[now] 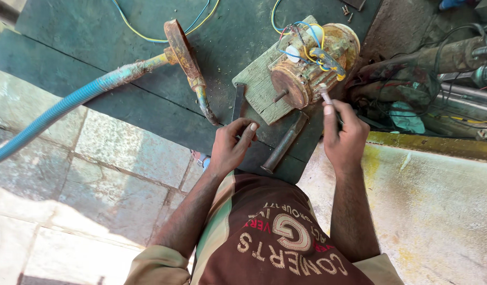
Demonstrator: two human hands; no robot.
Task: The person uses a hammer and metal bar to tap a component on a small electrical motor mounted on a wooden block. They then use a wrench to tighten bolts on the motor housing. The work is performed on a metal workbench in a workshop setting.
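A rusty old electric motor with loose blue, yellow and red wires lies on a pale green wooden board on a dark green work surface. My right hand grips a slim tool whose tip touches the motor's lower side. My left hand rests on the dark surface just below the board, its fingers curled onto the lower end of a flat dark metal bar. A rusty metal rod lies between my two hands.
A blue ribbed hose joins a rusty pipe fitting at the left. Thin blue and yellow wires run along the top. Cluttered pipes, cables and rags sit at the right. Stone paving lies below.
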